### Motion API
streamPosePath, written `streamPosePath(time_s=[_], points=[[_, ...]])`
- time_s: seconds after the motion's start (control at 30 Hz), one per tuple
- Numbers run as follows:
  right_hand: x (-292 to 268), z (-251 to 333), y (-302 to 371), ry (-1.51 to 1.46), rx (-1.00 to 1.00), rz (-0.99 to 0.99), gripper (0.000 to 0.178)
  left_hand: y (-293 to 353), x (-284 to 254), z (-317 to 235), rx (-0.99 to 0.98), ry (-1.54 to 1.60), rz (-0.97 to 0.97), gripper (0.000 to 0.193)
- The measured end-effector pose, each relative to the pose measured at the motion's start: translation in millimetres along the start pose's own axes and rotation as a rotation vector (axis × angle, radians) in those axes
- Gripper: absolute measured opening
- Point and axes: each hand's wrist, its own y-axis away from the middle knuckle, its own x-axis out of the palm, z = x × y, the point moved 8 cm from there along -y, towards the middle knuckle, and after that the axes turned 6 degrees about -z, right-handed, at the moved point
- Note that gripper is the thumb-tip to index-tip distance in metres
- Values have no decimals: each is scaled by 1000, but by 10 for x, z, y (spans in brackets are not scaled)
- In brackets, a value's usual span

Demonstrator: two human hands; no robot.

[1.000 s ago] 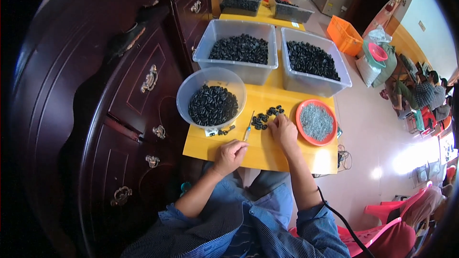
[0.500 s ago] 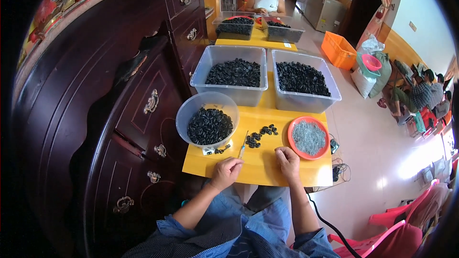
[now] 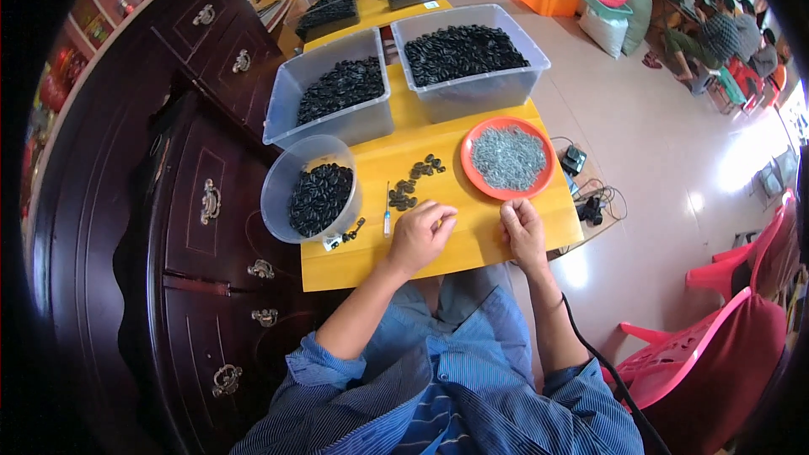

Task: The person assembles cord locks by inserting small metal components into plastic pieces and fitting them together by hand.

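Both curled, contents hidden from me: left hand (image 3: pixel 421 238) has swung off the slim tool (image 3: pixel 388 223), now idle, toward right hand (image 3: pixel 525 232) near tabletop's (image 3: pixel 354 266) front edge.

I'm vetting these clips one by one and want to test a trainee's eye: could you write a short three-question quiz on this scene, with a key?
1. Multiple choice: Which is nearer the orange-red plate?
A) left hand
B) right hand

2. True or false: The slim tool lies between the round tub and the loose black pieces.

3. Count: How many rectangular bins stand on the near yellow table?

Key:
1. B; it is just below the plate's rim in the picture, while the left hand is farther left.
2. True; the tub is on its left, the loose pieces on its right.
3. Two, both holding black pieces.
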Motion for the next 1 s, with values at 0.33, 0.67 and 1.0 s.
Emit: streamPosePath(time_s=[0.33, 0.67, 1.0], points=[[-359, -75, -120, -337, 110, -123, 22, -718, 1028, -179, 210, -230, 202, 9], [-292, -106, -117, -296, 173, -16, 24, -1017, 1650, -15, 267, -421, 502, 11], [-307, -58, -151, -519, 243, 32, 20, -1077, 1752, -183, 348, -470, 575, 10]])
